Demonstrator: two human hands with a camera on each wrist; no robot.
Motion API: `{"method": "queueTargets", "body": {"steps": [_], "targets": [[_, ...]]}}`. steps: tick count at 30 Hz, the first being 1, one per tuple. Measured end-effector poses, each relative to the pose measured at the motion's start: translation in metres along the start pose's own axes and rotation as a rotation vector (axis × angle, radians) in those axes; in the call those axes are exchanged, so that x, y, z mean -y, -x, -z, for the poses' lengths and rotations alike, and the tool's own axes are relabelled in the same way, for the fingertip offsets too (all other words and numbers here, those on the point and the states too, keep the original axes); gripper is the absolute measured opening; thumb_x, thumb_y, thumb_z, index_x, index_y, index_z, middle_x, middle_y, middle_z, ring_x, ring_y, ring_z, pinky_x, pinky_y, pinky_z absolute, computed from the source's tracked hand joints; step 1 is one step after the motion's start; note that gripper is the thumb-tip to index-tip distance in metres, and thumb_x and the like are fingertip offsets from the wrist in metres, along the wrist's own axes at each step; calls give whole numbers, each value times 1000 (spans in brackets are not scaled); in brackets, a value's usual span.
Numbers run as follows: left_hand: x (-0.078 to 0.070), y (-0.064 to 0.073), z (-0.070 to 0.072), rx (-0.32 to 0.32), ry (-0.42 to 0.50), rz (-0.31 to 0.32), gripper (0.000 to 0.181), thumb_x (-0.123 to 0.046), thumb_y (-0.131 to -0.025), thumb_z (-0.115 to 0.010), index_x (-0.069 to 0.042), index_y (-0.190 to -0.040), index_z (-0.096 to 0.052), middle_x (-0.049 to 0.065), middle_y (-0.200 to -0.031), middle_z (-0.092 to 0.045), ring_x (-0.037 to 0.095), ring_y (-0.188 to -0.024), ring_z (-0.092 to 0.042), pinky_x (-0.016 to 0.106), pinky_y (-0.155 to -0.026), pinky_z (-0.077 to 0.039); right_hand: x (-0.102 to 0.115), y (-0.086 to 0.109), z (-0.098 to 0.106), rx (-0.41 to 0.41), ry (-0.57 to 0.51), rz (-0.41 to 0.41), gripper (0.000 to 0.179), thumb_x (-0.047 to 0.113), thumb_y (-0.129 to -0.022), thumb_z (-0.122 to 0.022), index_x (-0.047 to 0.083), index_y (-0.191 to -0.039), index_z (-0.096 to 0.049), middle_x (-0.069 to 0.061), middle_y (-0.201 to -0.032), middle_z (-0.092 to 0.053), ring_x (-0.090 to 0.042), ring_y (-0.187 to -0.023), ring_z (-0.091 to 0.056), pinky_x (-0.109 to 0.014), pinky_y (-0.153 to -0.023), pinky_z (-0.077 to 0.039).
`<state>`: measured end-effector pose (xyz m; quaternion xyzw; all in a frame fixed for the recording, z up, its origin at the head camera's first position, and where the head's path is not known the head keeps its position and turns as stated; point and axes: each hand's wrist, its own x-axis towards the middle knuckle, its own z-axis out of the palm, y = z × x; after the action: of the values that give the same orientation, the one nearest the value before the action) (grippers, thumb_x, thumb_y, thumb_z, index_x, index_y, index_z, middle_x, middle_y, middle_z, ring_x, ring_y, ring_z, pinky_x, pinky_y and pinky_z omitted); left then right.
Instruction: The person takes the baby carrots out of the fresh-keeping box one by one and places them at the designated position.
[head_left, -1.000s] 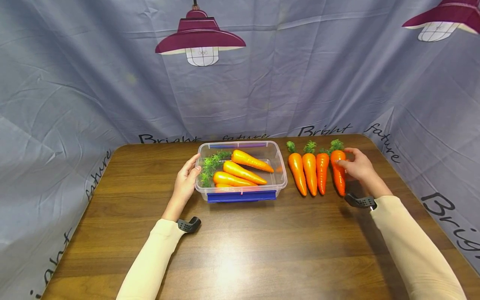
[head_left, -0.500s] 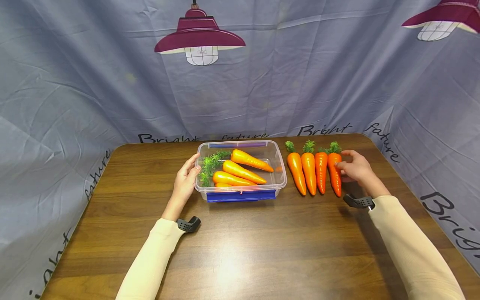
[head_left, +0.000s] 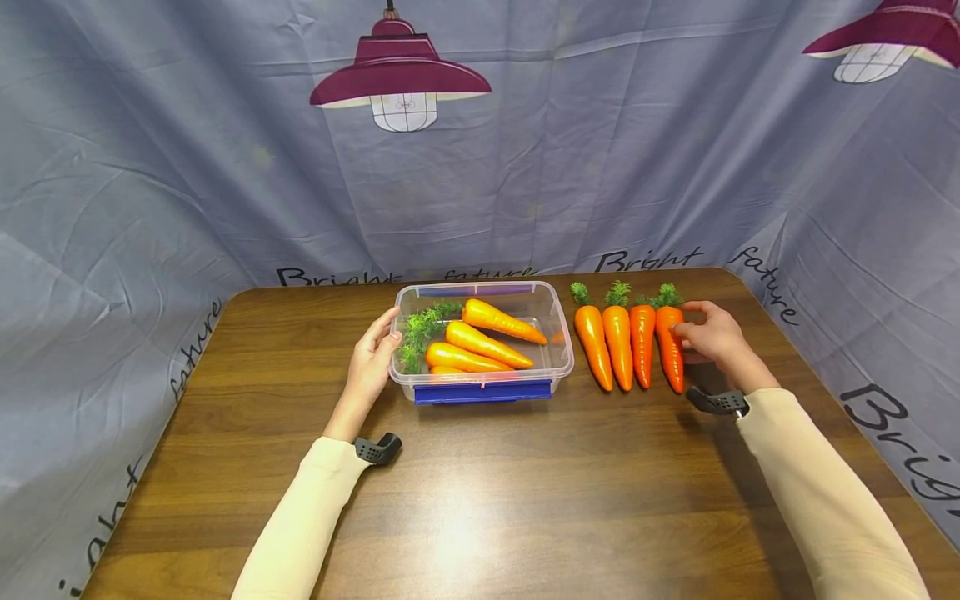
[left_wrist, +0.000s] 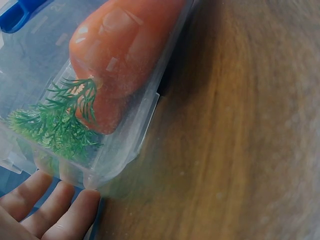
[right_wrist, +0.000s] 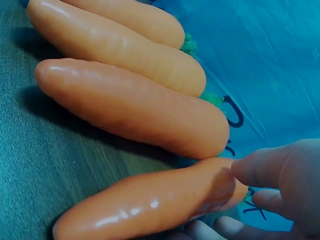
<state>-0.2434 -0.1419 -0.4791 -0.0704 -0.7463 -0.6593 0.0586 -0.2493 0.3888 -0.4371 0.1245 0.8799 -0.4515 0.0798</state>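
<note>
My left hand (head_left: 369,354) rests against the left end of a clear plastic box (head_left: 566,354); fingertips touch its outer wall in the left wrist view. Inside lie several orange toy carrots (head_left: 480,340), their green tops (head_left: 422,329) toward that hand. To the box's right, my right hand (head_left: 712,335) holds the rightmost carrot (head_left: 670,354) of a row near its thick top end. In the right wrist view the thumb (right_wrist: 260,167) lies on this carrot from above, with other fingers low along its far side. That carrot lies beside a redder neighbouring carrot (head_left: 642,346).
Two more carrots, a left one (head_left: 594,346) and a middle one (head_left: 618,346), lie between the box and the redder carrot. A blue latch flap (head_left: 483,392) hangs on the box's front. Behind the wooden table (head_left: 480,500) hangs a grey printed curtain (head_left: 525,183).
The right hand has shifted the rightmost carrot slightly left, up against the row, and straightened it; over the last half second it is almost still. The left hand and box have stayed in place.
</note>
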Motion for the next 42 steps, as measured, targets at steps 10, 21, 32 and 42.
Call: {"method": "queueTargets", "body": {"steps": [10,21,32,42], "targets": [[0,0,1,-2,-14,-3,47,-6,-105,-47,-3,-151,-46,27,-153,-49,40,-136,-52,15,-103,-44,3,2,10,-28,-4,-5,73,17,-100,-56,-6,-158,-18,-31,-130,-48,-5,-75,-64,-43,-73,-64],[0,-1,-1,1,-20,10,47,-8,-105,-47,-5,-152,-46,25,-154,-49,39,-136,-52,46,-116,-42,21,8,19,-72,59,106,70,25,-102,-56,-6,-156,-25,-40,-140,-49,1,-74,-63,-39,-69,-64],[1,1,0,-8,-27,19,47,-8,-105,-47,-6,-152,-47,23,-155,-48,37,-136,-52,23,-107,-44,87,16,-10,1,155,271,63,29,-101,-61,0,-152,-39,-31,-132,-56,-6,-81,-68,-32,-68,-63],[0,1,0,4,-26,19,47,-8,-105,-47,-6,-152,-46,24,-155,-47,39,-138,-51,44,-116,-42,147,18,-61,101,207,367,55,28,-99,-62,12,-150,-47,-22,-137,-61,-35,-98,-69,-42,-77,-62]]}}
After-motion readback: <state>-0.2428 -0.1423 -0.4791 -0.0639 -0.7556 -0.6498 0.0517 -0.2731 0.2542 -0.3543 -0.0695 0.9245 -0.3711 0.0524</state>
